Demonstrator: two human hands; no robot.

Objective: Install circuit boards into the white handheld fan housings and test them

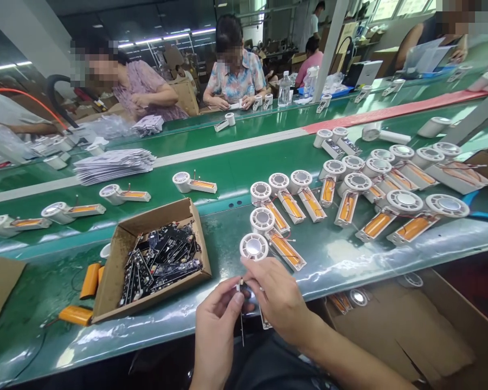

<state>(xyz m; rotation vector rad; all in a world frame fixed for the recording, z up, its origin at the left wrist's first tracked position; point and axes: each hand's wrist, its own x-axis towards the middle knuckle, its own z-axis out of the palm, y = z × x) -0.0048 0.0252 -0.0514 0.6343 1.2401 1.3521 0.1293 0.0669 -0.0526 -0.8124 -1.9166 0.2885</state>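
Note:
A thin circuit board (pixel 242 320), seen almost edge-on, is pinched between the thumb and fingers of my left hand (pixel 219 319). My right hand (pixel 278 298) has its fingers closed at the board's upper end, against the left fingertips. Whatever small part they grip is hidden. Just beyond the right fingers shows the round grille of a white handheld fan (pixel 254 246), whose handle is mostly covered by that hand. To the left, a cardboard box (pixel 205 238) holds many black circuit boards (pixel 162 260).
White fans with orange batteries (pixel 287 249) crowd the bench to the right. Several more fans (pixel 203 186) line the green conveyor (pixel 228 157). Loose orange batteries (pixel 76 314) lie beside the box. A stack of white sheets (pixel 114 165) and co-workers (pixel 236 70) are farther back. An open carton (pixel 410 325) stands lower right.

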